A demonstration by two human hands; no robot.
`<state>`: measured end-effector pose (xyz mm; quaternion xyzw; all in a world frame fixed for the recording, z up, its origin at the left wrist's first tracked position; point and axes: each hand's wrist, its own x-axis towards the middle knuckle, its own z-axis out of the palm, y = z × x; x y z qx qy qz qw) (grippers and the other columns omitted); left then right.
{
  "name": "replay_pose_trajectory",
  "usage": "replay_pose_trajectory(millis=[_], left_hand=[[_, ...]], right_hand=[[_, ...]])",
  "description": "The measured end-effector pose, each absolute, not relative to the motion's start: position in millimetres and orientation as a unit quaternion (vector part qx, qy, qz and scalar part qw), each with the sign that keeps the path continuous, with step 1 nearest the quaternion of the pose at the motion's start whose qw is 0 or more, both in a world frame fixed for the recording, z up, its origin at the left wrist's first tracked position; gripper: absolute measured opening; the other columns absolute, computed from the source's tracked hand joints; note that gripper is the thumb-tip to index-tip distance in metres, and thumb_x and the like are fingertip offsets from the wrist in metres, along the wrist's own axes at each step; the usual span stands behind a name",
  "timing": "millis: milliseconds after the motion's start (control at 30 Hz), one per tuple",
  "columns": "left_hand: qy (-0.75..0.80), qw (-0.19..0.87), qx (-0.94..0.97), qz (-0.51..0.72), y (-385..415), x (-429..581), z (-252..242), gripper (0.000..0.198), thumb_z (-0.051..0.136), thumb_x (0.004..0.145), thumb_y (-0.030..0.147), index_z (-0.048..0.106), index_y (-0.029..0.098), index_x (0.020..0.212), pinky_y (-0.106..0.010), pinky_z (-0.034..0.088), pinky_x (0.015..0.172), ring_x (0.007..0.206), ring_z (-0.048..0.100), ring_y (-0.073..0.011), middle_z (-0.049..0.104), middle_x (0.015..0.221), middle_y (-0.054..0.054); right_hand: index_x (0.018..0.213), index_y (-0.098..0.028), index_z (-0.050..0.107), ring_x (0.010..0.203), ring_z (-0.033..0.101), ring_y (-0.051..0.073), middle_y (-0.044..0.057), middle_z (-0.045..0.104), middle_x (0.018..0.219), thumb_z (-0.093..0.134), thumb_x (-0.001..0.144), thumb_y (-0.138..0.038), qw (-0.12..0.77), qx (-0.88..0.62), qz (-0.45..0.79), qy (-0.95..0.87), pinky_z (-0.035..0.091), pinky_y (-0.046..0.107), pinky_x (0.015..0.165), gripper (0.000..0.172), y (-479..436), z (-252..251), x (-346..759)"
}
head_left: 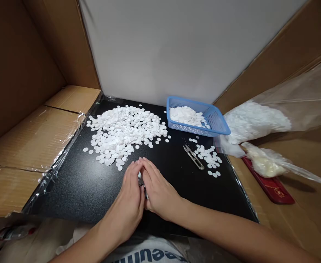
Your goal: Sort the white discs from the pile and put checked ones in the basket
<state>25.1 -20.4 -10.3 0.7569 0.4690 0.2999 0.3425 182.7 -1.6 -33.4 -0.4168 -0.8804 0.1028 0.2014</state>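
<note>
Left hand, right hand: cupped together, lower centre; contents I couldn't tell.
White discs: looked light, slippery; rims suited pinching.

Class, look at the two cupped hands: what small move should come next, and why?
Probably ease the left hand and right hand slightly apart over the black tabletop: they meet at the front, and what lies between them is mostly hidden, so parting should reveal it.

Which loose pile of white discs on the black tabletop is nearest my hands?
The large pile, just beyond your left hand; the smaller scatter lies farther off to the right, beside the metal snips.
</note>
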Motion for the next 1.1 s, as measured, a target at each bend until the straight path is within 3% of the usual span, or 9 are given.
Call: replay_pose_trajectory(millis=[100, 233, 367, 467, 567, 667, 767, 900, 1100], left_hand=[[0.444, 0.351, 0.762, 0.314, -12, 30, -12, 0.060, 0.038, 0.096, 0.010, 0.019, 0.024, 0.151, -0.054, 0.035, 0.117, 0.144, 0.036, -0.0285, 0.034, 0.155, -0.017], [0.452, 0.373, 0.738, 0.335, 5, 35, -11, 0.052, 0.038, 0.095, 0.009, 0.028, 0.021, 0.145, -0.052, 0.040, 0.113, 0.133, 0.049, -0.0271, 0.047, 0.144, -0.018], [0.455, 0.410, 0.711, 0.345, 13, 34, -2, 0.041, 0.038, 0.097, 0.015, 0.038, 0.020, 0.138, -0.050, 0.039, 0.113, 0.129, 0.053, -0.0257, 0.052, 0.139, -0.015], [0.436, 0.463, 0.690, 0.346, 11, 21, 6, 0.037, 0.045, 0.098, 0.022, 0.045, 0.023, 0.135, -0.048, 0.039, 0.114, 0.131, 0.052, -0.0258, 0.055, 0.139, -0.012], [0.408, 0.483, 0.718, 0.290, 9, 1, 12, 0.066, 0.070, 0.087, 0.033, 0.038, 0.026, 0.145, -0.051, 0.036, 0.116, 0.140, 0.043, -0.0315, 0.045, 0.151, -0.013], [0.389, 0.478, 0.757, 0.219, 10, -11, 12, 0.100, 0.084, 0.074, 0.036, 0.024, 0.028, 0.154, -0.056, 0.029, 0.119, 0.148, 0.030, -0.0359, 0.030, 0.161, -0.015], [0.387, 0.474, 0.764, 0.207, 12, -6, 8, 0.087, 0.068, 0.086, 0.027, 0.017, 0.028, 0.156, -0.055, 0.023, 0.122, 0.151, 0.024, -0.0311, 0.023, 0.164, -0.013], [0.413, 0.510, 0.702, 0.276, 16, 15, -2, 0.073, 0.052, 0.087, 0.014, 0.022, 0.023, 0.153, -0.053, 0.021, 0.124, 0.151, 0.025, -0.0285, 0.027, 0.162, -0.013], [0.457, 0.539, 0.591, 0.389, 14, 29, -10, 0.063, 0.047, 0.086, 0.016, 0.033, 0.026, 0.146, -0.049, 0.020, 0.124, 0.149, 0.029, -0.0260, 0.032, 0.160, -0.008]], right_hand=[[0.154, 0.000, 0.020, 0.139, 0.039, 0.034, 0.027, 0.046, 0.142, 0.042, 0.091, -0.008, 0.220, -0.427, 0.101, -0.871, 0.046, 0.053, 0.111, 0.067, 11, -36, 178], [0.153, -0.005, 0.026, 0.121, 0.051, 0.031, 0.023, 0.055, 0.128, 0.035, 0.094, -0.006, 0.233, -0.437, 0.143, -0.857, 0.051, 0.053, 0.104, 0.059, 27, -28, 175], [0.150, -0.012, 0.033, 0.128, 0.049, 0.030, 0.019, 0.052, 0.136, 0.053, 0.088, -0.013, 0.237, -0.387, 0.238, -0.859, 0.045, 0.053, 0.111, 0.066, 28, -11, 186], [0.156, -0.014, 0.021, 0.143, 0.036, 0.033, 0.021, 0.041, 0.151, 0.070, 0.084, -0.034, 0.218, -0.385, 0.270, -0.855, 0.037, 0.054, 0.116, 0.089, 16, -8, 203], [0.160, -0.015, -0.006, 0.152, 0.012, 0.039, 0.024, 0.018, 0.163, 0.076, 0.076, -0.060, 0.166, -0.389, 0.221, -0.879, 0.024, 0.063, 0.120, 0.125, 0, -16, 218], [0.157, -0.016, -0.018, 0.153, 0.007, 0.040, 0.025, 0.013, 0.164, 0.072, 0.073, -0.070, 0.149, -0.400, 0.167, -0.889, 0.024, 0.065, 0.119, 0.135, -7, -27, 221], [0.158, -0.011, -0.015, 0.152, 0.014, 0.039, 0.029, 0.019, 0.162, 0.069, 0.082, -0.061, 0.163, -0.404, 0.134, -0.890, 0.031, 0.061, 0.118, 0.124, -3, -34, 212], [0.155, 0.000, 0.014, 0.147, 0.028, 0.041, 0.033, 0.034, 0.152, 0.064, 0.091, -0.037, 0.179, -0.412, 0.115, -0.886, 0.038, 0.061, 0.115, 0.089, 9, -35, 192], [0.137, -0.008, 0.045, 0.126, 0.048, 0.034, 0.023, 0.051, 0.135, 0.062, 0.088, -0.020, 0.200, -0.432, 0.127, -0.870, 0.049, 0.054, 0.104, 0.053, 17, -22, 178]])
